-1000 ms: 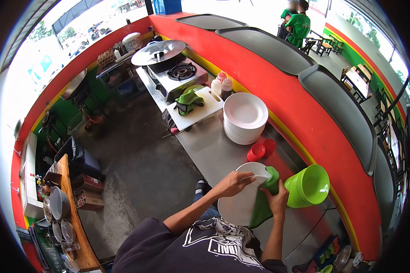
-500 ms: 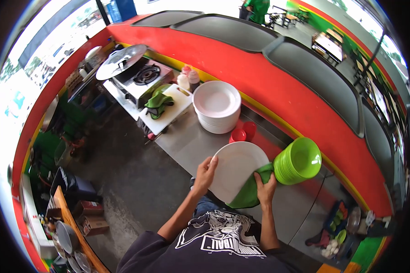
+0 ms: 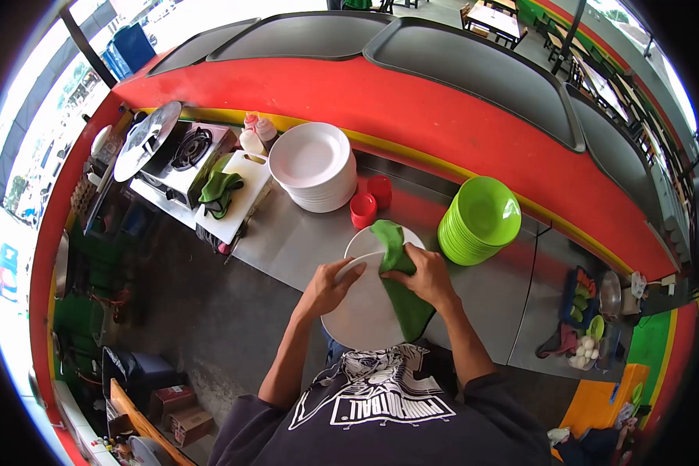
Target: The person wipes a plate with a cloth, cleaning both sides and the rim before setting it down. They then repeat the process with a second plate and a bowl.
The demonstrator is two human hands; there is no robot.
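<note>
My left hand (image 3: pixel 328 289) is closed on the left rim of a white plate (image 3: pixel 363 311), its thumb lying over the face. Behind that plate's upper edge shows a second white round rim (image 3: pixel 359 245). In my right hand (image 3: pixel 426 276) a green cloth (image 3: pixel 402 299) is pinched, draped over the plates' right side and hanging down across the front plate. Just beyond the plates stand two red cups (image 3: pixel 363 210). A stack of green bowls (image 3: pixel 481 221) is close by my right hand, and a tall stack of white plates (image 3: pixel 314 167) stands farther back to the left.
On the steel counter (image 3: pixel 276 245), a white cutting board (image 3: pixel 241 198) carries another green cloth (image 3: pixel 220 194). Sauce bottles (image 3: pixel 252 137) and a gas stove (image 3: pixel 186 159) stand beyond. Dark trays (image 3: pixel 481 74) line the red ledge (image 3: pixel 287 85). Eggs (image 3: pixel 584 353) sit at the right end.
The plate has come lower and nearer my body, with a second rim now visible behind it. My right hand has moved with the cloth up to the plates' upper edge. The camera view has turned right.
</note>
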